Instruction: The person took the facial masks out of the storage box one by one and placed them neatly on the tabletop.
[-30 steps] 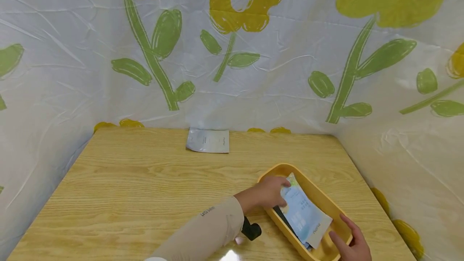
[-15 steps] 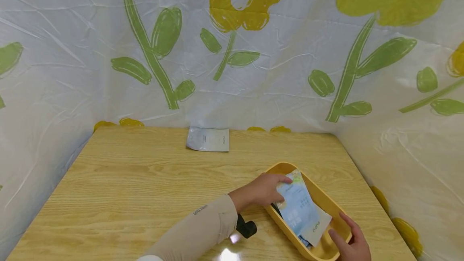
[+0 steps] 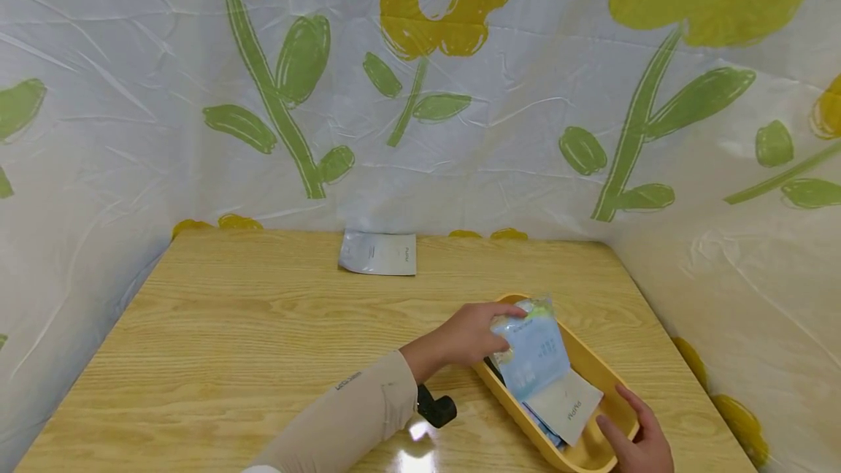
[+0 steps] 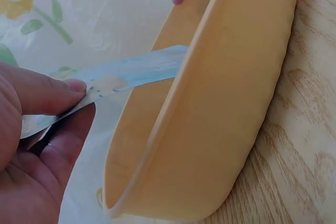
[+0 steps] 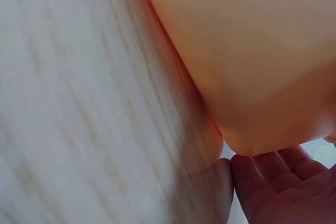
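My left hand (image 3: 476,331) pinches a pale blue packet (image 3: 535,352) by its far end, thumb (image 4: 50,95) on top and fingers below. In the left wrist view the packet (image 4: 142,69) slants from the hand down into a yellow tray (image 3: 594,367). Under its lower end lies a white lettered end of a packet (image 3: 568,407); whether it is the same packet I cannot tell. Darker blue packet edges show beneath. My right hand (image 3: 637,436) holds the tray's near right end, thumb over the rim and fingers (image 5: 260,177) against the outer wall.
Another silvery packet (image 3: 377,254) lies at the table's back edge against the flower-printed sheet (image 3: 486,166). The wooden table (image 3: 263,327) extends to the left of the tray. A black wrist-worn device (image 3: 436,407) hangs under the left forearm.
My left hand has moved up and to the left, raising the far end of the blue packet with it. The right hand and the tray have stayed in place.
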Motion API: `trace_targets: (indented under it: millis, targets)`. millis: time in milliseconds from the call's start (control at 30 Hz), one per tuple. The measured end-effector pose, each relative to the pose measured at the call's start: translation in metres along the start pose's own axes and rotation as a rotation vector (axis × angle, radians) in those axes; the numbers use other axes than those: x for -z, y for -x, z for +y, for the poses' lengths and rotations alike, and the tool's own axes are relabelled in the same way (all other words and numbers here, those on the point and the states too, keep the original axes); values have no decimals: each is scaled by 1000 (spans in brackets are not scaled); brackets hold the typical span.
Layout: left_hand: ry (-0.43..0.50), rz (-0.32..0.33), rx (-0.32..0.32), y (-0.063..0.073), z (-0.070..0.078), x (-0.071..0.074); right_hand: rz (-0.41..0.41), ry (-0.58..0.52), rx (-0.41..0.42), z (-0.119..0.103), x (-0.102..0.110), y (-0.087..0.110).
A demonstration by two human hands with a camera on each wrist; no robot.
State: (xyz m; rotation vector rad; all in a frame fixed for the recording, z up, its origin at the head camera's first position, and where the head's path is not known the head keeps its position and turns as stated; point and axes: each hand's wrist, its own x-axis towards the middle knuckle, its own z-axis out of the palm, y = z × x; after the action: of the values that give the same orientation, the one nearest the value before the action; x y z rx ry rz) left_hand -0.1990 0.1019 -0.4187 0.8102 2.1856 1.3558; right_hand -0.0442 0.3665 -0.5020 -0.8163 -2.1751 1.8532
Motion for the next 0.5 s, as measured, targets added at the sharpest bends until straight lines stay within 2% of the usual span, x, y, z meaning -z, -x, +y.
trace_targets:
  millis: [267,500]
  targets:
    - [37,50,-22,5,1,10,9,17,-17,0,-1,-1]
    - [83,92,-27,9,2,20,24,-37,-21,-1,-2,0]
